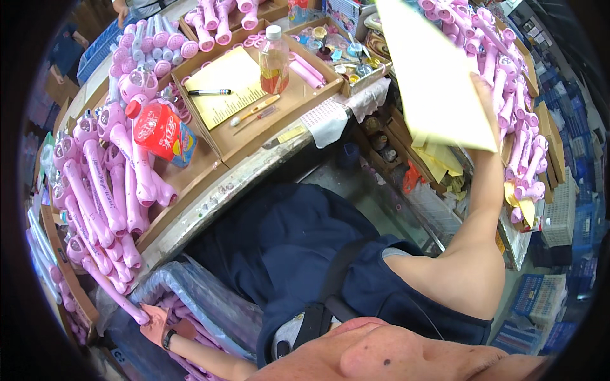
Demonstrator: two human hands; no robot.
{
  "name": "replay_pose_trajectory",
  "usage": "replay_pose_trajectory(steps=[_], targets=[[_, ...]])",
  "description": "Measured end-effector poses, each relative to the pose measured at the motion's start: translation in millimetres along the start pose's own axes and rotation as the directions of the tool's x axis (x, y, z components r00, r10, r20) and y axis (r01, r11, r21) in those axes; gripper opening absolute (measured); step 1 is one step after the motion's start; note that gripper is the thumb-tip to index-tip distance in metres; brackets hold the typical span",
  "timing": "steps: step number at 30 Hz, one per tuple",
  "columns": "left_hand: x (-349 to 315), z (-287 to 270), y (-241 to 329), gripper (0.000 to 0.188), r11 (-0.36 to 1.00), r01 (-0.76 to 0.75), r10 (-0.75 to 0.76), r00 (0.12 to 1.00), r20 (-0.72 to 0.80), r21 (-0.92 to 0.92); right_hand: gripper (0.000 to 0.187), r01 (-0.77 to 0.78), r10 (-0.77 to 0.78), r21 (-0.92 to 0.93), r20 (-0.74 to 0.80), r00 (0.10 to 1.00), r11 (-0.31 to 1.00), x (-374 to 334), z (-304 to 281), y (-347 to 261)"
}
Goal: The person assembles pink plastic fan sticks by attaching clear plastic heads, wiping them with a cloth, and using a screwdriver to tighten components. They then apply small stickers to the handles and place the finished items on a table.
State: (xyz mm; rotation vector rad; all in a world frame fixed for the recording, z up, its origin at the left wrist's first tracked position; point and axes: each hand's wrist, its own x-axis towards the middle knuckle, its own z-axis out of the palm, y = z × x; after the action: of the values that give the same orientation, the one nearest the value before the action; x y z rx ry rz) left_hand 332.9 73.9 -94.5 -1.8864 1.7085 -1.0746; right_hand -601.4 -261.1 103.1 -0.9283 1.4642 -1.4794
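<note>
My left hand (155,325), with a dark band at its wrist, is closed around the narrow end of a pink toy wand (108,287) at the lower left. That wand slants up toward a heap of similar pink wands (105,184) on the bench. At the upper right my right hand (484,95) grips the edge of a pale yellow sheet (432,76), which is raised and blurred by motion. The sheet covers part of the right-hand pile of pink wands (502,70). My right fingers are partly hidden behind it.
A shallow cardboard tray (298,105) holds a printed yellow paper (229,89), a black marker (210,92), a brush and a clear bottle (274,60). Beside it stands a red bottle (164,133). A plastic-lined bin (190,286) with pink wands is below; blue crates (534,298) stand right.
</note>
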Motion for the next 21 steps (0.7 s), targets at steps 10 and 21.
replay_pose_trajectory(steps=[10,21], targets=[[17.3,-76.1,25.1,0.024,0.586,0.502,-0.57,0.813,0.116,-0.636,0.028,-0.449,0.402,0.212,0.228,0.887,0.868,-72.8,29.1,158.0],[-9.8,-51.0,18.4,0.024,0.972,0.232,-0.235,0.941,0.245,0.042,0.03,0.375,-0.438,-0.238,-0.331,0.836,0.896,76.9,31.9,78.2]])
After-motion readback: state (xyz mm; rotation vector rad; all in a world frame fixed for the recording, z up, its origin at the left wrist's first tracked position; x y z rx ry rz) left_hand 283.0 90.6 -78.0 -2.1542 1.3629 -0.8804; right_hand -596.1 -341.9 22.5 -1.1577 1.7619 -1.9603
